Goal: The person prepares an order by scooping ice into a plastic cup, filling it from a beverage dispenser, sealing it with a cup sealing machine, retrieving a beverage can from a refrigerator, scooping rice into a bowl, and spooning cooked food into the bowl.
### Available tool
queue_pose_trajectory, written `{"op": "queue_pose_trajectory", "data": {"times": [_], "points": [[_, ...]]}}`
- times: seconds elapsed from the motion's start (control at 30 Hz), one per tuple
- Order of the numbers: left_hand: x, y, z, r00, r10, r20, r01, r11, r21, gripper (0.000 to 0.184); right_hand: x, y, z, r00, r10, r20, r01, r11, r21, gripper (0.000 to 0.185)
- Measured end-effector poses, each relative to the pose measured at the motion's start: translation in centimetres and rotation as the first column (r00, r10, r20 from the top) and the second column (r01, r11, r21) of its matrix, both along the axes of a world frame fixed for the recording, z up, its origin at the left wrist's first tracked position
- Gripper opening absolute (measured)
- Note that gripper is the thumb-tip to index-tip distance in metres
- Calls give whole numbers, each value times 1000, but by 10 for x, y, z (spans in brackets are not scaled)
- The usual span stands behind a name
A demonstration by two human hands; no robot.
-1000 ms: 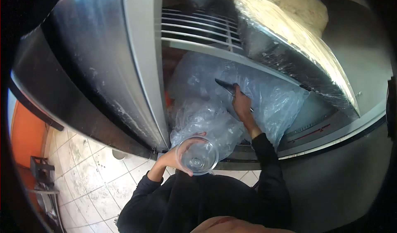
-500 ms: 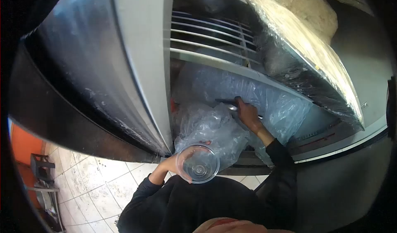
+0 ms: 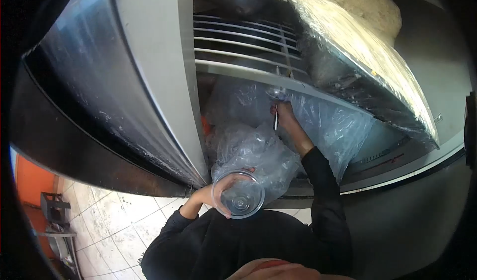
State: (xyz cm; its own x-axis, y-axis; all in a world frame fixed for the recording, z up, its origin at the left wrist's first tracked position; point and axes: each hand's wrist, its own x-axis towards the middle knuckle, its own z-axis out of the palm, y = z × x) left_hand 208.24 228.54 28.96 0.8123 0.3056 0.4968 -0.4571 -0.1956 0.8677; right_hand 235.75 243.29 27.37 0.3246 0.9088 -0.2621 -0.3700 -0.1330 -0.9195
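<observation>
My left hand (image 3: 205,196) is wrapped around a clear round plastic cup (image 3: 247,206), whose open mouth faces up with nothing visible inside. Farther in, my right hand (image 3: 284,112) grips the handle of a shiny metal scoop (image 3: 277,94); its head points away from me and its exact shape is blurred. The scoop is over a large clear plastic bag (image 3: 253,143) that lies crumpled in the compartment of a metal cabinet. What the bag holds is hard to make out.
A white wire rack (image 3: 243,41) sits beyond the bag. Plastic-wrapped bulky packages (image 3: 357,36) rest on the cabinet at upper right. An open metal door (image 3: 99,81) stands at left, above a tiled floor (image 3: 109,215). A small orange object (image 3: 205,126) shows beside the bag.
My right hand has moved farther in and slightly left, turning the scoop from lying crosswise to pointing away from me. The left hand and cup have stayed nearly still.
</observation>
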Motion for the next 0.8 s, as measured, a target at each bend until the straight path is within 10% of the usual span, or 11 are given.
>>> {"op": "queue_pose_trajectory", "data": {"times": [0.03,0.07,0.1,0.23,0.3,0.5,0.63,0.7,0.8], "points": [[0,-2,1,1000,-2,-6,2,1000,1,95,6,-2,-4,1000,-2,-6,2,1000,1,14],[0,-3,3,999,45,-17,-45,999,7,94,17,-5,-6,783,-90,616,79,996,45,17],[0,-3,4,995,94,-23,-94,995,15,93,20,-8,-3,217,-148,965,111,986,126,20],[0,-4,-1,995,102,2,-103,994,33,94,18,-17,-1,-61,-135,989,168,975,144,22],[1,-8,1,992,121,-42,-122,992,-18,95,25,-25,3,-350,105,931,-15,993,-117,25],[3,-8,11,988,153,-26,-147,976,159,94,14,-31,1,89,166,982,90,981,-174,22],[2,-12,14,978,199,-57,-181,957,228,94,18,-20,3,15,134,991,-24,991,-133,27],[3,-15,16,977,210,-40,-198,960,199,93,23,-44,25,308,233,923,-149,969,-195,28],[2,-16,16,974,224,-24,-217,962,166,91,1,-76,-5,144,-50,988,-439,892,109,30]]}}
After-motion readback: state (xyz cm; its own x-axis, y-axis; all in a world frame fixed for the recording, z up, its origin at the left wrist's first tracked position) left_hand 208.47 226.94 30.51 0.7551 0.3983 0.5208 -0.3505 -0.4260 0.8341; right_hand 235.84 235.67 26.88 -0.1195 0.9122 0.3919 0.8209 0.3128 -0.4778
